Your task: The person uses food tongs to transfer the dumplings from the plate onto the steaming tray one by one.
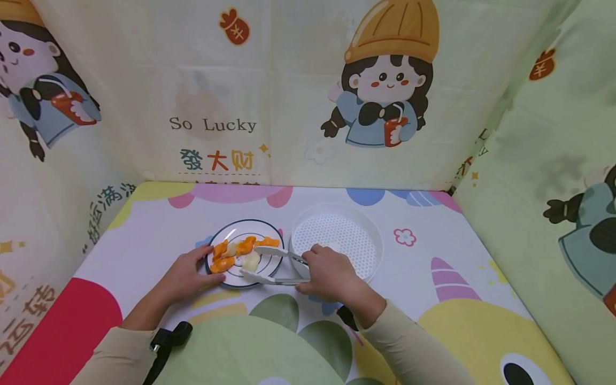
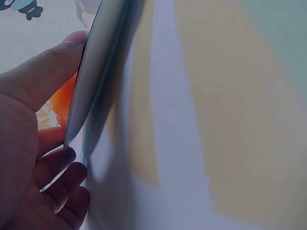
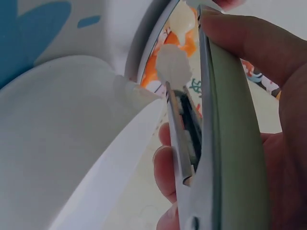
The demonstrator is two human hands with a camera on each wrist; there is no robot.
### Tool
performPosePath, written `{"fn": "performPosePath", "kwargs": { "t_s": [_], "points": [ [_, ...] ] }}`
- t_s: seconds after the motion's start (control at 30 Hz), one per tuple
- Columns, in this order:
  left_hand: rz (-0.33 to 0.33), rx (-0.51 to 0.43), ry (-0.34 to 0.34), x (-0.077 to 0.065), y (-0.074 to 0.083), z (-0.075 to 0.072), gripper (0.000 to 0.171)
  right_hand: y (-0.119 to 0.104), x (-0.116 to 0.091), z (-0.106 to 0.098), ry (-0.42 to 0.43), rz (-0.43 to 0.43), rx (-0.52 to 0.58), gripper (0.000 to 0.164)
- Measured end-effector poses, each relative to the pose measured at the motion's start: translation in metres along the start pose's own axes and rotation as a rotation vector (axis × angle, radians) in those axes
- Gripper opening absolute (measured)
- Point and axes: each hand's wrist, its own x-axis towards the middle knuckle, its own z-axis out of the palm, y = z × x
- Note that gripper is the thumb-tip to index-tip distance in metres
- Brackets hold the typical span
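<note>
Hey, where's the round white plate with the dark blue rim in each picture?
Head: the round white plate with the dark blue rim lies just left of centre, below the middle.
Left wrist: seen edge-on at upper left, held at its rim by the left hand.
Right wrist: partly in view, its curved edge near the top, around the centre.
Shared landmark: glossy, irregular orange pieces on the plate.

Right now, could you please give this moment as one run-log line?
left hand: grips plate | right hand: holds tongs, tips apart | orange pieces: on plate | white basket: beside plate
</note>
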Motion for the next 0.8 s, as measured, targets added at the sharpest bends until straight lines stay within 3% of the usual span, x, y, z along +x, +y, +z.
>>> {"fn": "performPosePath", "kwargs": {
  "t_s": [0.23,0.43,0.8],
  "points": [
    [-0.001,0.008,0.003,0.001,0.000,0.000,0.097,0.000,-0.002,-0.004,0.024,-0.026,0.030,0.046],
    [0.011,0.019,0.002,0.000,0.001,-0.002,0.096,0.007,-0.009,-0.009,0.115,-0.055,0.091,0.041],
    [0.002,0.014,-0.002,0.000,0.000,-0.001,0.097,0.043,-0.020,-0.022,0.269,-0.039,0.153,0.043]
  ]
}}
